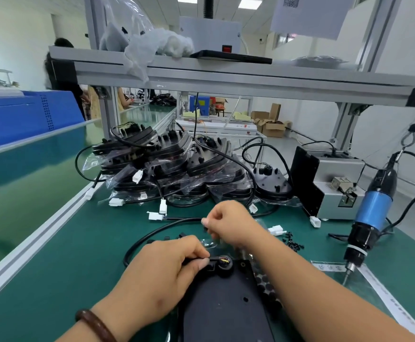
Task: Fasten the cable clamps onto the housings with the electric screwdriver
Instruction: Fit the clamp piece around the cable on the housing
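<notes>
Your left hand [162,272] pinches the cable [152,234] between thumb and forefinger, just where it enters the round port at the top of the housing [226,304] lying flat before you. Your right hand [228,223] hovers just beyond, fingertips pinching what looks like a small dark clamp [205,228]; it is too small to be sure. Both hands are occupied, and the screwdriver [371,213] hangs well off to your right. Reaching for it means letting go: the cable may spring out, or the clamp may drop among the loose screws [291,243].
</notes>
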### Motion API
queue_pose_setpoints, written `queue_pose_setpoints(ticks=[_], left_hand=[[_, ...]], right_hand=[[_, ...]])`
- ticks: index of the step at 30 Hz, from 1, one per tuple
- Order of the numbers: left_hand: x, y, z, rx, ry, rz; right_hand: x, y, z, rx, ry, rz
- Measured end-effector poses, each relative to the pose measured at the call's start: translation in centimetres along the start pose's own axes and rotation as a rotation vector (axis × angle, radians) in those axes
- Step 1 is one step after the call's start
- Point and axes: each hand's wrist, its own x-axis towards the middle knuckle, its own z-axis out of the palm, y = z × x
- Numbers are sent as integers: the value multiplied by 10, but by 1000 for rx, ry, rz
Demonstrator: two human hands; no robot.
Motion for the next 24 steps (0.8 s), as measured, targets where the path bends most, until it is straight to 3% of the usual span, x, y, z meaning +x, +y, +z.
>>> queue_pose_setpoints(ticks=[3,6,15,24], left_hand=[[6,-4,-1,-121,12,-80],[14,-6,2,-232,24,-199],[16,-8,4,-409,-15,-211],[18,-9,6,-441,14,-248]], right_hand=[[-16,0,-15,507,12,-18],[-36,1,-13,695,-59,-50],[-47,1,-1,826,-65,-17],[-50,2,-3,839,-155,-47]])
